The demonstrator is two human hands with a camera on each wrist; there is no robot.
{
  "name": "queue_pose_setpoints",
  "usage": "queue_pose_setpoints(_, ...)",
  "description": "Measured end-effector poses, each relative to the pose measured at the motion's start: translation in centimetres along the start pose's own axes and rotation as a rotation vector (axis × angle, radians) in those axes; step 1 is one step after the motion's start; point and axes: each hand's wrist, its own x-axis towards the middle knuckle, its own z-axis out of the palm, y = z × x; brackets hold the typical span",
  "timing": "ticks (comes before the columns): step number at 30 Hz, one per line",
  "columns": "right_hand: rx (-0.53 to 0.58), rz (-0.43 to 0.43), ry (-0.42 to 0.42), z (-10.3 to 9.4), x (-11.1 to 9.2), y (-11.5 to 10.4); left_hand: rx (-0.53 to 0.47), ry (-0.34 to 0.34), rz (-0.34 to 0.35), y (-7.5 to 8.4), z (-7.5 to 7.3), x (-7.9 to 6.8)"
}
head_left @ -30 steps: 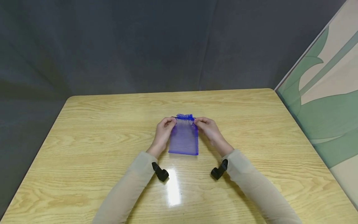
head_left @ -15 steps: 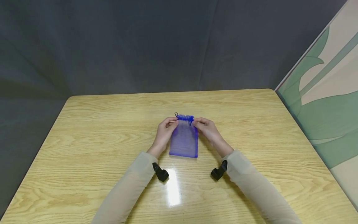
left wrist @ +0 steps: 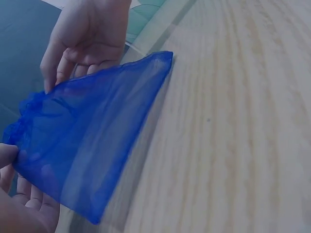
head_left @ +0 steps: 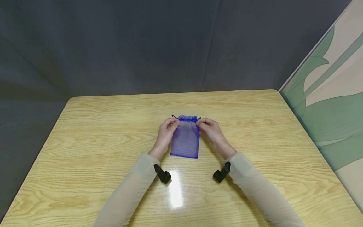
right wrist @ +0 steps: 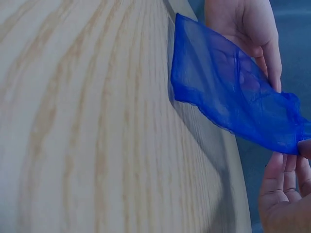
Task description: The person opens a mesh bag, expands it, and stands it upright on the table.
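A sheer blue drawstring pouch (head_left: 185,142) hangs between my two hands in the head view, its gathered top facing away from me. My left hand (head_left: 166,132) pinches its upper left corner between thumb and fingers. At the upper right corner, my right hand (head_left: 212,130) pinches the edge in the same way. A dark cord loop (head_left: 174,117) sticks out past the left fingertips. Both wrist views show the mesh pouch (left wrist: 97,131) spread between the hands, with fingers visible through the fabric (right wrist: 228,77).
The wood-grain table (head_left: 99,142) lies below, with a bright light reflection near its front middle. A dark curtain (head_left: 170,47) stands along the back edge. To the right is a panel with green leaf shapes (head_left: 334,119). Black wrist cameras (head_left: 163,174) sit at both cuffs.
Half a second ago the cord loop stood up at the pouch's top left; now it reaches out to the left. The hands have moved slightly apart, and the pouch's gathered top looks wider.
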Motion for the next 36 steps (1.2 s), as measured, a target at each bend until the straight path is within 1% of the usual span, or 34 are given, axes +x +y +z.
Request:
queue_pose_setpoints(5, 0.013, -0.006, 0.005, -0.44, 0.04, -0.12, -0.046, 0.023, -0.016, 0.13, -0.48, 0.26)
queue_pose_setpoints(8, 0.022, -0.009, -0.002, -0.58, 0.1, -0.13, -0.055, 0.012, -0.026, 0.21, -0.63, 0.28)
queue_pose_setpoints(12, 0.021, -0.009, -0.023, -0.62, 0.15, -0.11, -0.032, -0.004, -0.028, 0.18, -0.68, 0.26)
queue_pose_setpoints(16, 0.008, -0.005, -0.028, -0.64, 0.2, -0.06, -0.015, -0.002, -0.023, 0.11, -0.68, 0.23)
queue_pose_setpoints(28, -0.027, -0.009, -0.009, -0.6, 0.34, 0.08, -0.027, 0.005, -0.03, 0.2, -0.6, 0.22)
queue_pose_setpoints(32, -0.016, -0.017, -0.012, -0.5, 0.29, 0.1, -0.013, 0.012, -0.021, 0.15, -0.59, 0.18)
queue_pose_setpoints(36, 0.013, -0.032, -0.019, -0.4, 0.29, 0.22, -0.024, 0.029, -0.007, 0.03, -0.5, 0.21)
